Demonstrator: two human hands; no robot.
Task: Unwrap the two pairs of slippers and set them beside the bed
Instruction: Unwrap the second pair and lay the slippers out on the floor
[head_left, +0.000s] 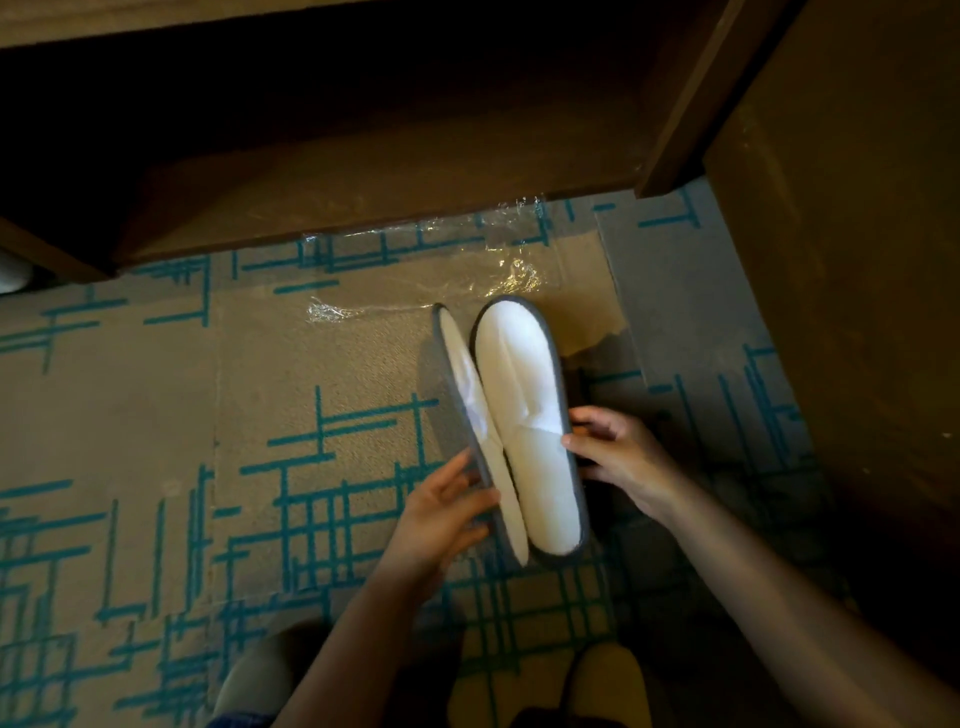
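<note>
Left hand grips the tilted left slipper by its grey edge; right hand pinches the flat right slipper at mid-length, both just above the carpet near the clear wrapper. Judged light, soft and floppy; best held at the stiffer sole rim.

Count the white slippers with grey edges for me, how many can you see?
2. One slipper faces up in the right hand; the other slipper is tilted on edge beside it, held by the left hand. The second pair isn't visible.
</note>
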